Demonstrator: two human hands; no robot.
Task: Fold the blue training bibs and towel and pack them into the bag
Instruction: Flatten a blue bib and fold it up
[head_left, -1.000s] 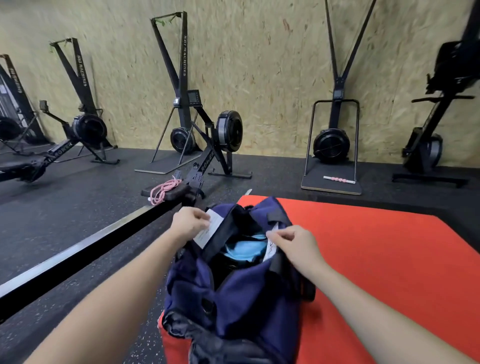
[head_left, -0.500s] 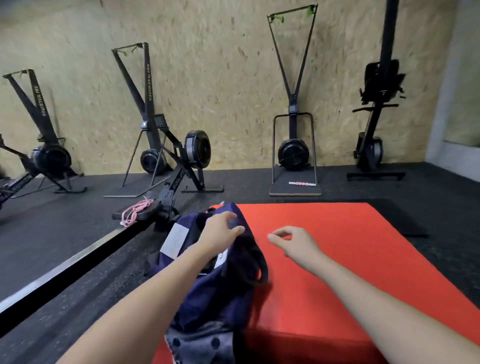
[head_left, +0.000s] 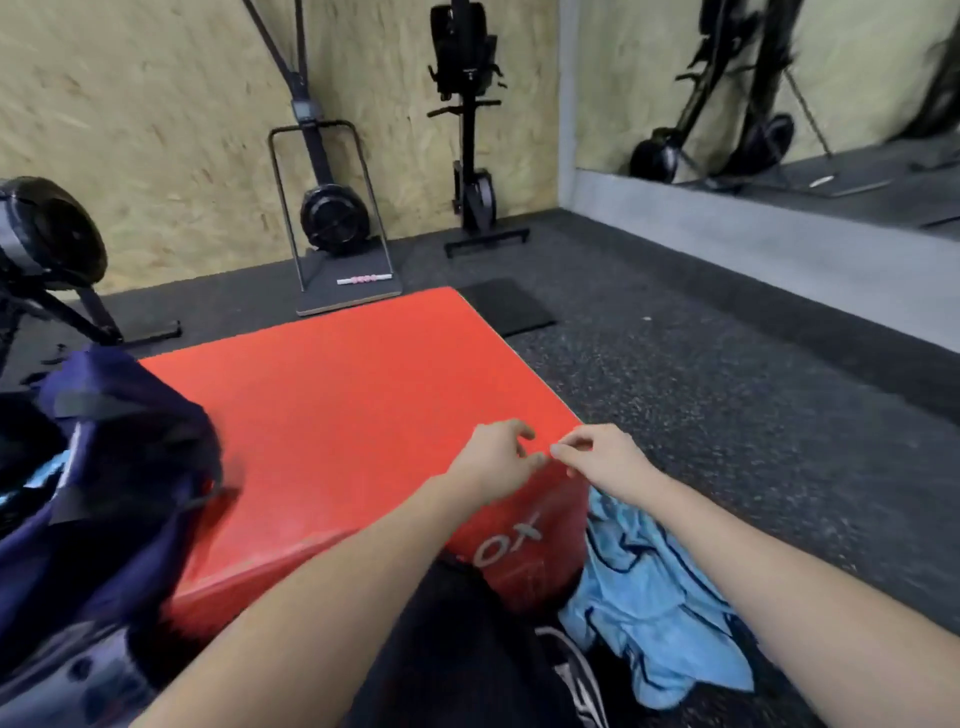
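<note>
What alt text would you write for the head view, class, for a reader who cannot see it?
Two bare hands, left hand and right hand, hover empty over the near right corner of a red box. A crumpled blue bib lies on the floor beside the box, and an open navy bag sits at the left.

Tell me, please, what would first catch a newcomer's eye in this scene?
The big red padded box fills the middle, with both hands, left and right, empty near its right corner. A crumpled light-blue fabric heap lies on the floor beside it, and the dark navy bag sits at the box's left end.
</note>
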